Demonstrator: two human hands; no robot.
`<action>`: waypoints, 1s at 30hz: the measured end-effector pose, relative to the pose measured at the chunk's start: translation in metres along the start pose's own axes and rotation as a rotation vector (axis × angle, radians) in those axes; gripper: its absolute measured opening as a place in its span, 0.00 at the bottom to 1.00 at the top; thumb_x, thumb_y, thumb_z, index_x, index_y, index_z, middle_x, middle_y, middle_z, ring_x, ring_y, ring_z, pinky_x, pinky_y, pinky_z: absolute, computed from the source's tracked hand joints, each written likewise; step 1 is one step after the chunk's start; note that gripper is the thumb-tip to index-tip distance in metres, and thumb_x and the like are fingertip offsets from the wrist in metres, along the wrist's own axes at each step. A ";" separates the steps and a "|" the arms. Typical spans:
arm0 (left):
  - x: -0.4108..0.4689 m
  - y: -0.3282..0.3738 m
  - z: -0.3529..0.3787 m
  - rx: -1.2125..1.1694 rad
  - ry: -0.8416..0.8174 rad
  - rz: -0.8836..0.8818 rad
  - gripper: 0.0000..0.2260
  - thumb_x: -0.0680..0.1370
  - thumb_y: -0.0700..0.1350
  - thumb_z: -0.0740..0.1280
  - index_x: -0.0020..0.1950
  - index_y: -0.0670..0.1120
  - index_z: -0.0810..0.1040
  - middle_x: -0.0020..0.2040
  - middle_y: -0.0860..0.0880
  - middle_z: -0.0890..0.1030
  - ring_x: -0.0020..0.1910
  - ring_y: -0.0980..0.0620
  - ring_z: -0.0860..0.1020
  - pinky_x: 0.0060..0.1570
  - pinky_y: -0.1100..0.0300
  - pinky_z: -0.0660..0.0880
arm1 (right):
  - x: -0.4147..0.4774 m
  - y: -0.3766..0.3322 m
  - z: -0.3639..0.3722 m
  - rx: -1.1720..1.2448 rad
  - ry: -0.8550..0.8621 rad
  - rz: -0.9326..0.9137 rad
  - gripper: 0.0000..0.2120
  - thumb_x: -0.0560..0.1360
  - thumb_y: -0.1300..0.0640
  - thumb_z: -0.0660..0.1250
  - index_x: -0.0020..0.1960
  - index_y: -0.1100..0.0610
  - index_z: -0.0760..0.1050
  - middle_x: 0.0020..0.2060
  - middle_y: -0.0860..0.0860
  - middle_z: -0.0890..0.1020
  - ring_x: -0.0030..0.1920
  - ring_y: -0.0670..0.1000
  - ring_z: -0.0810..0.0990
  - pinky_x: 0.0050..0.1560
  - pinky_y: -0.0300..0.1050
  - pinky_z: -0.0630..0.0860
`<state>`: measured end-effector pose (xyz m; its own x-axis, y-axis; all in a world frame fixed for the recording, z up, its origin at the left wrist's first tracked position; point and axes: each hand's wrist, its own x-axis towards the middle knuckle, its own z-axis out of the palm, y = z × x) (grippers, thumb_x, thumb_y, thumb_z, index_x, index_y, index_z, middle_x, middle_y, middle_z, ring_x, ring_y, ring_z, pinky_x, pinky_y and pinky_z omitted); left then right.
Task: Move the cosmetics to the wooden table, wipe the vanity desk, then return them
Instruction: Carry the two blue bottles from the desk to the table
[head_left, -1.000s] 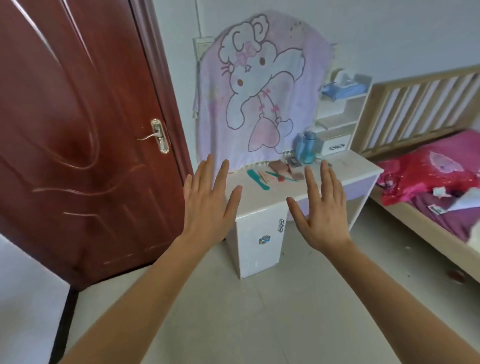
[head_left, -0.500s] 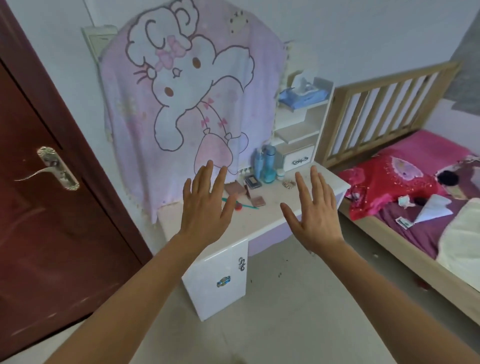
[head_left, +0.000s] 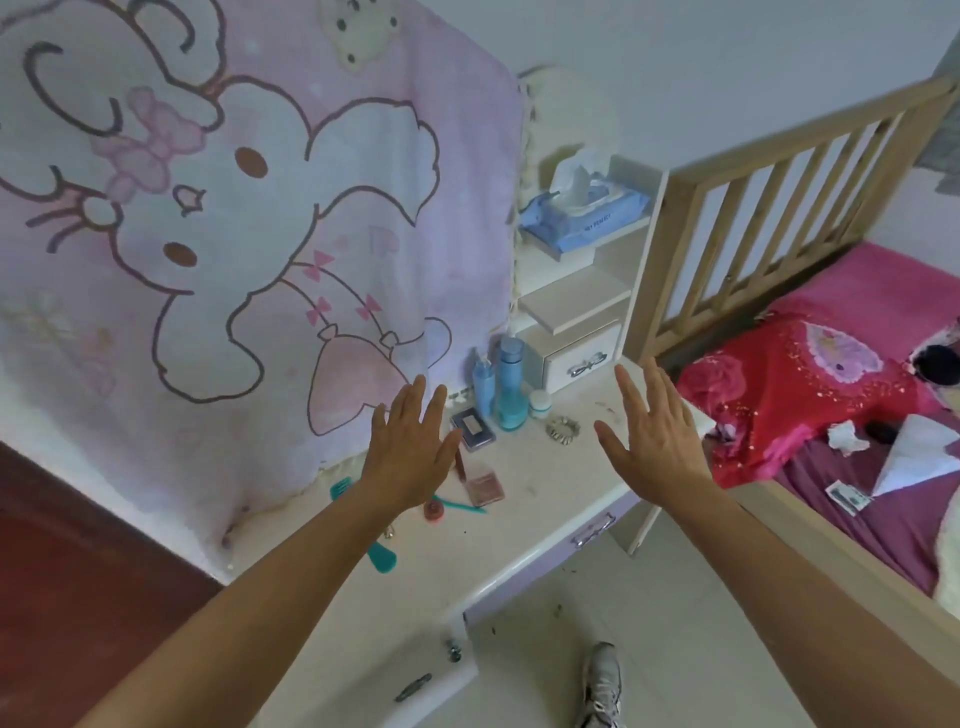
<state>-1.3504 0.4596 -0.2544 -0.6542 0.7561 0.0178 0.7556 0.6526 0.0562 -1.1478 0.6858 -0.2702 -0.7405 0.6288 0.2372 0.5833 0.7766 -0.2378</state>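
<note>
1. Head view is showing, nearest of all, a grey sneaker standing on the floor below the front edge of the vanity desk, beside a white cabinet door.
2. Both forearms are reaching forward over the desk, palms down, with nothing in them.
3. The left hand is hovering with fingers spread and empty above the left-middle of the desktop; a teal comb is lying under its forearm, near the front edge.
4. Just right of that hand a pink blush compact, a small red round item and a thin teal stick are lying close together.
5. The right hand is hanging open and empty over the bare right part of the desktop, near its right edge.
6. Between the hands, farther back, a dark palette is lying flat and a scrunchie is resting just left of the right fingers.
7. Toward the back edge, two blue bottles are standing upright with a small white jar just beside them.
8. Judging by this, the left hand is nearer the compact and palette, which lie to its right; the bottles' long axes are running vertically, beyond both sets of fingertips.
9. Behind everything, a rabbit-print cloth is draping the back and a wet-wipe pack is sitting on the top shelf.
</note>
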 end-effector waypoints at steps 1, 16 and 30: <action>0.018 0.001 0.007 0.002 0.001 -0.013 0.28 0.82 0.59 0.46 0.80 0.51 0.44 0.80 0.46 0.43 0.79 0.46 0.45 0.76 0.44 0.47 | 0.020 0.007 0.009 0.004 -0.020 -0.011 0.36 0.79 0.37 0.53 0.81 0.50 0.45 0.80 0.56 0.44 0.79 0.58 0.46 0.77 0.59 0.55; 0.182 0.011 0.079 -0.259 -0.155 -0.240 0.30 0.81 0.55 0.60 0.79 0.47 0.54 0.79 0.45 0.55 0.76 0.43 0.57 0.72 0.45 0.61 | 0.244 0.023 0.105 0.222 -0.383 -0.257 0.22 0.82 0.43 0.56 0.72 0.51 0.69 0.66 0.51 0.76 0.65 0.53 0.75 0.62 0.48 0.71; 0.263 0.004 0.194 -0.721 -0.201 -0.500 0.29 0.76 0.50 0.68 0.75 0.53 0.62 0.71 0.53 0.71 0.69 0.51 0.69 0.67 0.55 0.68 | 0.260 0.005 0.247 0.515 -0.333 -0.191 0.34 0.80 0.49 0.62 0.79 0.43 0.46 0.75 0.54 0.61 0.70 0.58 0.69 0.52 0.53 0.79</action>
<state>-1.5136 0.6706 -0.4434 -0.8325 0.4312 -0.3478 0.1372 0.7687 0.6247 -1.4200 0.8434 -0.4425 -0.9279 0.3712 0.0346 0.2570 0.7041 -0.6619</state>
